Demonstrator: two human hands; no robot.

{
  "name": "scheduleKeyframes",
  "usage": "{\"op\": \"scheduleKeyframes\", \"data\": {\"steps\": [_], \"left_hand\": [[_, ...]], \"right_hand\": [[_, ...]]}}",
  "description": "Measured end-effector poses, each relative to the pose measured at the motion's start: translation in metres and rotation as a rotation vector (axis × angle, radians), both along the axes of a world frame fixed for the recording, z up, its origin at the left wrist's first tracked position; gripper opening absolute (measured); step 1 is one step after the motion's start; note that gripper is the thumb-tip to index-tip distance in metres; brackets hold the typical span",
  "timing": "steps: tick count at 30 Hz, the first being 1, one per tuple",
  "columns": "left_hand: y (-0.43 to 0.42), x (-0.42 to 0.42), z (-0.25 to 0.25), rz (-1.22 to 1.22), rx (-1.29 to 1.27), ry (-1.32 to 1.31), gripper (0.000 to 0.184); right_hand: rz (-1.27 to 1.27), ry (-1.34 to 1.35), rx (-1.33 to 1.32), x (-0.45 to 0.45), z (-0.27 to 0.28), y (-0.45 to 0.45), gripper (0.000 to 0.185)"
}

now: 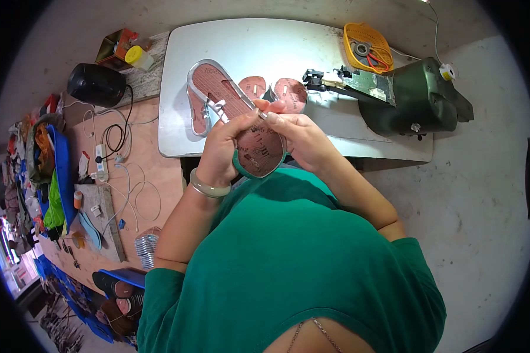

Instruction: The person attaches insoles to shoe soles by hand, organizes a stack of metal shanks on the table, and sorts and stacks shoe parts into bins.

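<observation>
Both hands are in front of my green shirt, above the near edge of the white table. My left hand, with a pale bangle at its wrist, is closed on the edge of a shoe sole that has a pinkish-brown printed face. My right hand pinches the same sole at its upper edge, thumb near the left fingers. The fingers hide what lies between the thumb tips. Just beyond, a silver-rimmed sole reaches up-left; I cannot tell whether it joins the held one. Two more soles lie behind the hands.
A dark green sewing machine stands at the table's right. Behind it sits a yellow basket with red-handled scissors. Left are a black speaker-like object, a power strip with loose cables, and a stack of silver-edged pieces.
</observation>
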State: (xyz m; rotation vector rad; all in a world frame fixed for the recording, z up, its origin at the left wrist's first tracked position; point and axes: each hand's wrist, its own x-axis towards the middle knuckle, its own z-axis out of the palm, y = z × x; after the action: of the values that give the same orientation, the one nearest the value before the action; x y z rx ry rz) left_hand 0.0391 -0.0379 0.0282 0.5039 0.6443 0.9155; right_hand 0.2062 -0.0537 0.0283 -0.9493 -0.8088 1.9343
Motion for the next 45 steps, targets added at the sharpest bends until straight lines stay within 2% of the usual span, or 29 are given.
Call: {"op": "scheduleKeyframes", "data": {"steps": [1,6,9,13,14,17,22,25,26,29,30,33,34,37,38,39,40,41,43,44,45], "left_hand": [[0.002,-0.001,-0.002,0.021,-0.042,-0.062,0.030],[0.006,0.000,0.001,-0.003,-0.080,-0.190,0.032],[0.006,0.003,-0.005,0.014,-0.092,-0.223,0.033],[0.004,0.007,-0.008,0.056,-0.150,-0.232,0.033],[0.005,0.005,-0.008,0.059,-0.151,-0.231,0.033],[0.009,-0.001,-0.009,0.025,-0.114,-0.304,0.033],[0.010,-0.007,-0.018,0.027,-0.089,-0.167,0.038],[-0.001,-0.017,-0.033,0.104,-0.074,0.002,0.051],[-0.008,-0.024,-0.039,0.120,-0.072,0.005,0.051],[-0.025,-0.052,-0.054,0.561,0.928,1.473,0.071],[-0.024,-0.056,-0.053,0.561,0.921,1.477,0.071],[-0.015,-0.061,-0.044,-0.108,1.421,1.658,0.083],[-0.009,-0.067,-0.052,-0.103,1.422,1.659,0.083],[0.009,-0.088,-0.089,-0.162,1.161,1.490,0.076],[0.017,-0.089,-0.094,-0.155,1.159,1.491,0.076],[0.025,-0.088,-0.096,0.008,0.820,1.582,0.073],[0.032,-0.088,-0.099,0.161,0.471,1.635,0.070],[0.044,-0.088,-0.109,0.154,0.468,1.632,0.070],[0.071,-0.090,-0.140,0.283,0.227,1.759,0.065],[0.075,-0.087,-0.155,0.272,0.233,1.752,0.065],[0.077,-0.082,-0.171,0.364,0.291,1.894,0.064]], "right_hand": [[0.015,0.218,-0.176,0.000,0.005,0.002,0.034],[-0.092,0.273,-0.295,-0.003,0.007,-0.001,0.035],[-0.079,-0.639,0.424,-0.004,-0.008,-0.007,0.034],[-0.075,-0.801,0.499,-0.006,-0.006,-0.009,0.034],[-0.073,-0.799,0.499,-0.006,-0.007,-0.007,0.034],[-0.078,0.141,-0.096,-0.005,-0.012,0.003,0.028],[-0.149,0.068,-0.116,-0.011,-0.007,0.012,0.026],[0.070,-0.389,0.192,0.003,-0.039,0.017,0.029],[0.085,-0.384,0.196,0.009,-0.045,0.020,0.029],[0.278,-0.711,0.156,0.028,-0.056,0.031,0.028],[0.284,-0.709,0.153,0.023,-0.056,0.032,0.028],[0.576,-0.840,0.407,-0.001,-0.036,0.037,0.024],[0.577,-0.842,0.411,-0.006,-0.030,0.039,0.024],[0.111,-1.106,1.044,-0.015,-0.010,0.040,0.022],[0.058,-0.882,1.023,-0.012,0.009,0.034,0.022],[0.008,-0.660,0.991,-0.006,0.041,0.023,0.021],[0.101,-0.518,0.892,0.005,0.077,0.010,0.020],[0.047,-0.293,0.963,0.014,0.093,-0.009,0.020],[-0.266,0.058,1.080,0.000,0.119,-0.036,0.013],[-0.274,0.047,1.078,-0.001,0.125,-0.038,0.013],[-0.269,0.071,1.119,-0.002,0.131,-0.040,0.008]]}}
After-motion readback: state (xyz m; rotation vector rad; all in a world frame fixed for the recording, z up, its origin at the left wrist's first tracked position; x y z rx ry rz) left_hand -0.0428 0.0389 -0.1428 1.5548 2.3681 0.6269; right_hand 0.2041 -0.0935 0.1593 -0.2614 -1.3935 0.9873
